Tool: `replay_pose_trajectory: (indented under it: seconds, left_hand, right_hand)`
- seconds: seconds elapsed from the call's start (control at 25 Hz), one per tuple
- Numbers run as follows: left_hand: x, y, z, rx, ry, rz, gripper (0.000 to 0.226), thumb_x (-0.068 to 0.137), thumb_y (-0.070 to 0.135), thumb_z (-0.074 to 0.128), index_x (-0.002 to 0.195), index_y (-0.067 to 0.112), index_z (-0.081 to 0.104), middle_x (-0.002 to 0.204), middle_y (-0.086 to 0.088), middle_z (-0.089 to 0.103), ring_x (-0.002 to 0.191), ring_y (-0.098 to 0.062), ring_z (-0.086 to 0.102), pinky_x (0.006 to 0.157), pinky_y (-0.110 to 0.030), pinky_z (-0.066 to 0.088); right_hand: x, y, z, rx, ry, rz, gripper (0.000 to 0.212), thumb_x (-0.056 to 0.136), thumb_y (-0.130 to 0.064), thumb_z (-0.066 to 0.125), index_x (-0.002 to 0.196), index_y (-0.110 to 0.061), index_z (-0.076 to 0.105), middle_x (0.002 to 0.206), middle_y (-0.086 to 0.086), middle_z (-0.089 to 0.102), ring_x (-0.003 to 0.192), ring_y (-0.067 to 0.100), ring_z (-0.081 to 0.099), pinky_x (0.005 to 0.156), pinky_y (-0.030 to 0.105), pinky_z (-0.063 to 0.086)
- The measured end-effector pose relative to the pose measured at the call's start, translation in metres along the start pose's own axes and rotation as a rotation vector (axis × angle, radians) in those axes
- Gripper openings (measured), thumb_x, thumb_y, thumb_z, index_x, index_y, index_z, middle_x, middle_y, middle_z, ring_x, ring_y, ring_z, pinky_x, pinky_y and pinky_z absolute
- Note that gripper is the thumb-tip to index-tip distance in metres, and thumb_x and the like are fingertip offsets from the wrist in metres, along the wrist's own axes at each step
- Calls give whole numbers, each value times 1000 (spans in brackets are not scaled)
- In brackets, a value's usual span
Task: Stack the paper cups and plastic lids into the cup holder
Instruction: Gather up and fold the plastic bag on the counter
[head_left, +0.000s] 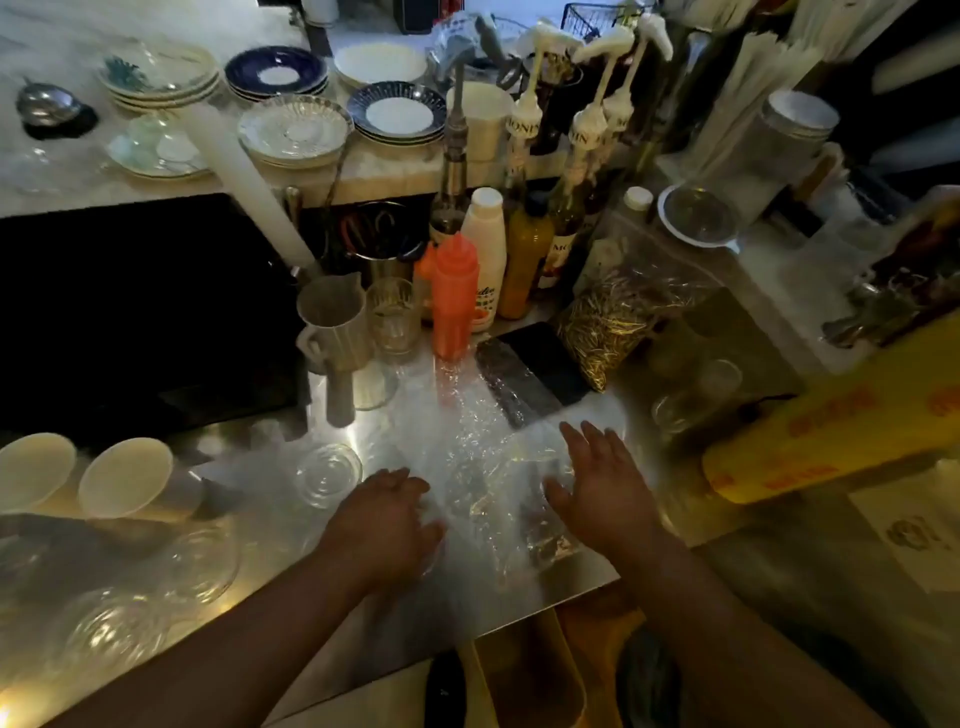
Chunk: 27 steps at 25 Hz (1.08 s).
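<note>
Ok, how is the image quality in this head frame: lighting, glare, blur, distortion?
Head view: dim and uneven, the left side near black; glare off the steel counter and the clear plastic wrap between the left hand and the right hand; the yellow roll and the frame edges are blurred; wide-angle bending curves the counter edges.

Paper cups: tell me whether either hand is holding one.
No: the paper cups lie far left, while both hands rest on clear plastic wrap.

Dark wrapped item (545, 525) under crumpled plastic film (483, 441), unidentifiable.
</note>
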<state>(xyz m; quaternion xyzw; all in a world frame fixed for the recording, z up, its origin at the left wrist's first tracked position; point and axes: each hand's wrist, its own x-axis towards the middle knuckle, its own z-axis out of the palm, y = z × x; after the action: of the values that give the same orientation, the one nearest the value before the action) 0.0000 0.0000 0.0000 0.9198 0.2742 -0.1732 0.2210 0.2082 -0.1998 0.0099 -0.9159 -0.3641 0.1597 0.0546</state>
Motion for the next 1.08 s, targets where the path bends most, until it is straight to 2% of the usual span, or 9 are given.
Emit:
replay_pose_trajectory:
  seconds: [0.16, 0.28, 0.36, 0.44, 0.52, 0.68, 0.84, 0.92, 1.08]
  left_hand:
    - [29, 12, 8, -70, 11, -95, 64, 92, 68, 51, 144, 30, 51, 152, -5, 52, 142, -26, 44, 116, -40, 39]
    - [43, 16, 10, -266, 70, -146, 53, 92, 65, 58, 132, 31, 59, 116, 6, 68, 106, -13, 63, 85, -33, 52]
    - [48, 19, 7, -451, 106, -203, 41, 92, 59, 64, 123, 34, 60, 104, 14, 66, 87, -1, 60, 68, -21, 45]
    - [52, 23, 5, -715, 161, -321, 35, 90, 47, 73, 119, 37, 58, 113, 9, 67, 87, -2, 61, 69, -21, 48]
    - [56, 26, 4, -1075, 223, -488, 48, 86, 30, 82, 125, 32, 54, 115, -7, 71, 87, -19, 70, 75, -37, 59]
    - [55, 23, 1, -1503, 195, -675, 77, 84, 2, 81, 147, 15, 38, 101, -22, 72, 79, -32, 71, 73, -42, 57]
    - [38, 14, -14, -1534, 165, -598, 48, 87, -12, 68, 128, 9, 57, 99, -13, 79, 73, -22, 77, 62, -33, 59]
    - [32, 8, -31, -1527, 194, -511, 40, 88, -9, 69, 123, 11, 62, 99, -10, 79, 69, -15, 75, 62, -31, 57]
    - [10, -11, -72, -1651, 94, -327, 35, 86, 17, 80, 118, 21, 65, 106, -5, 78, 92, -20, 72, 86, -41, 55]
  right_hand:
    - [43, 12, 7, 98, -29, 21, 78, 94, -58, 50, 158, -24, 20, 165, 13, 23, 151, 34, 18, 120, 46, 22]
    - [62, 19, 14, 294, -69, 124, 84, 90, -68, 52, 155, -24, 23, 156, 11, 40, 139, 33, 40, 107, 47, 41]
    - [72, 24, 13, 463, -97, 201, 87, 87, -73, 51, 153, -24, 24, 146, 12, 51, 127, 31, 54, 99, 44, 49]
    - [78, 26, 13, 644, -115, 308, 80, 90, -69, 53, 151, -23, 29, 139, 13, 58, 117, 29, 61, 91, 40, 51]
    - [81, 27, 12, 815, -120, 451, 63, 95, -54, 60, 146, -20, 43, 132, 14, 64, 110, 29, 65, 87, 38, 53]
    - [69, 33, 10, 1067, -172, 549, 13, 96, -18, 65, 97, -12, 76, 89, 13, 76, 71, 22, 69, 67, 34, 54]
    - [38, 24, -6, 1330, -128, 543, 13, 95, -10, 66, 94, -15, 78, 78, 9, 72, 64, 19, 65, 58, 27, 52]
    - [24, 18, -18, 1416, -71, 524, 13, 95, -8, 65, 94, -14, 76, 82, 12, 72, 68, 23, 64, 68, 37, 51]
    - [-6, -14, -49, 1593, -22, 433, 12, 103, -14, 55, 106, -12, 67, 102, 13, 78, 86, 32, 76, 72, 39, 59]
